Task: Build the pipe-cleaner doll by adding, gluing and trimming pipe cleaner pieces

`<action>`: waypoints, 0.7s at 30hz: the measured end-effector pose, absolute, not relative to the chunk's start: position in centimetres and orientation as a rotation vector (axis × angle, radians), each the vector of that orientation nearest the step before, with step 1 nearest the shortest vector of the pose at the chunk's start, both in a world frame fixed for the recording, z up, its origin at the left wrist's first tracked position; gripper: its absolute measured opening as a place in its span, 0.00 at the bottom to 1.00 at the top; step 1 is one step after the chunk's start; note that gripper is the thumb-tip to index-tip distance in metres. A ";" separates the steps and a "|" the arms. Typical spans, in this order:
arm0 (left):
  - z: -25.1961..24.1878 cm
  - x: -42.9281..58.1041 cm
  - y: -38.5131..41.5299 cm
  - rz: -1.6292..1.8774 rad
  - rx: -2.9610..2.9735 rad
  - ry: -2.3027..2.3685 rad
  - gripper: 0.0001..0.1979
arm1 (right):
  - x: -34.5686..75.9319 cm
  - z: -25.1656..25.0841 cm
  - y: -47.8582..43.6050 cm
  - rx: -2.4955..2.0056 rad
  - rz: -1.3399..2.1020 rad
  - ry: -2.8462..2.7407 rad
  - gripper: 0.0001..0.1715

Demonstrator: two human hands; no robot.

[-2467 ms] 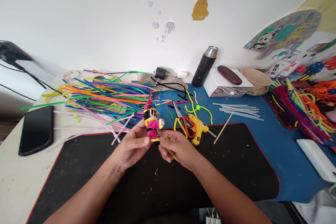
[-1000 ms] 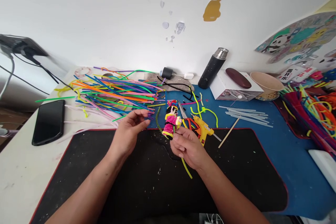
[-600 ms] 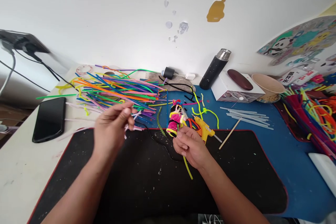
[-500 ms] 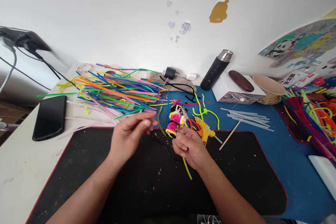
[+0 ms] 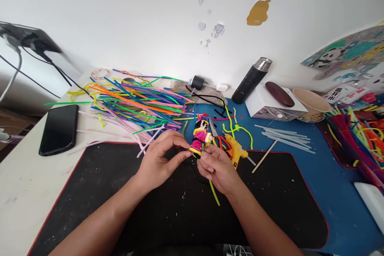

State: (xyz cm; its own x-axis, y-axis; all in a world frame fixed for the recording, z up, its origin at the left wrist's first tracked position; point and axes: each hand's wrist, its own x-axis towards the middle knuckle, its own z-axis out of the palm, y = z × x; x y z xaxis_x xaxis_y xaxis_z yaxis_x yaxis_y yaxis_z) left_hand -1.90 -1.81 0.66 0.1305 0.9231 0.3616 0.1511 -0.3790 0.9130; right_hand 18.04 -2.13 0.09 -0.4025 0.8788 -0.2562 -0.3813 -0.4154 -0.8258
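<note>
A small pipe-cleaner doll (image 5: 197, 144) with a magenta body, yellow trim, black hair and a red-and-blue top stands upright between my hands. My right hand (image 5: 218, 167) pinches it low on its right side, and a yellow-green pipe cleaner (image 5: 214, 193) hangs out below that hand. My left hand (image 5: 163, 158) has its thumb and forefinger closed at the doll's lower left edge, touching the yellow hem. Just behind the doll and my right hand lie orange-handled scissors (image 5: 213, 129) and a yellow glue gun (image 5: 238, 151), both partly covered.
A heap of colourful pipe cleaners (image 5: 141, 102) spreads at the back left, near a black phone (image 5: 59, 130). Clear glue sticks (image 5: 288, 138), a wooden stick (image 5: 264, 156), a black flask (image 5: 252, 80) and a white box (image 5: 274, 108) are to the right. A black mat (image 5: 168, 216) lies beneath my hands.
My left hand has moved right and its thumb and forefinger have come onto the doll's lower edge. My right hand keeps hold of the doll in nearly the same place.
</note>
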 end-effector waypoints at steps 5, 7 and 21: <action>0.7 -1.9 -1.8 1.318 1.640 1.056 0.04 | 18.0 0.0 -2.1 -0.891 1.917 -0.864 0.19; 0.7 -1.9 -1.8 1.312 1.639 1.064 0.04 | 18.0 0.0 -2.2 -0.896 1.912 -0.859 0.19; 0.5 -2.0 -1.8 1.292 1.857 1.032 0.05 | 18.0 -0.3 -2.2 -0.852 1.927 -0.858 0.15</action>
